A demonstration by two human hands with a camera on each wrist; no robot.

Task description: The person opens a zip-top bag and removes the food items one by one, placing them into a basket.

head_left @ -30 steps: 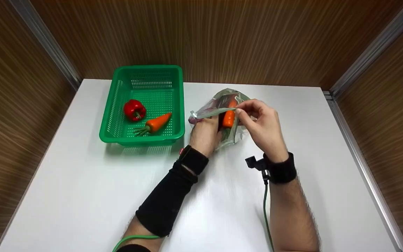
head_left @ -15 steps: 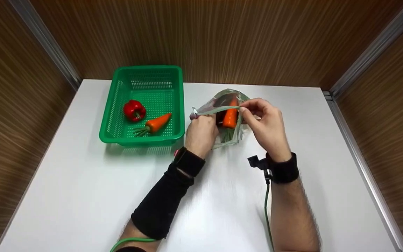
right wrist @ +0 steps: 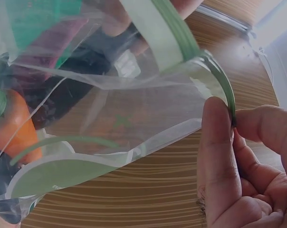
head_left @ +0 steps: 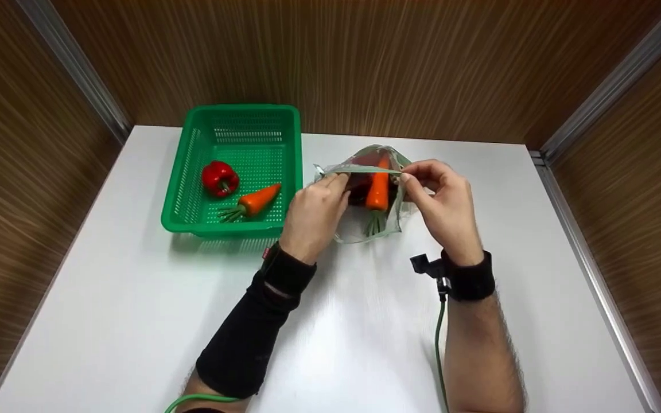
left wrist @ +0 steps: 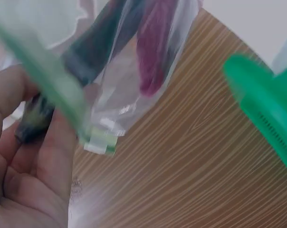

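A clear zip bag (head_left: 373, 198) with a green seal strip stands on the white table (head_left: 135, 321) right of centre. Inside it are a carrot (head_left: 377, 189) and a dark purple vegetable (left wrist: 155, 52). My left hand (head_left: 314, 209) pinches the left end of the seal strip (left wrist: 58, 90). My right hand (head_left: 439, 201) pinches the right end of the strip (right wrist: 219, 90) between thumb and forefinger. The bag's mouth gapes toward me between the two hands. The carrot (right wrist: 13, 128) shows through the plastic in the right wrist view.
A green plastic basket (head_left: 236, 169) stands at the back left of the table, holding a red bell pepper (head_left: 220, 179) and a second carrot (head_left: 253, 202). Wood-panelled walls close in the table on three sides. Green cables trail from both wrists.
Both hands have drawn apart along the seal strip, the left hand sliding left and toward me. The bag's mouth has widened and the carrot inside stands more upright.
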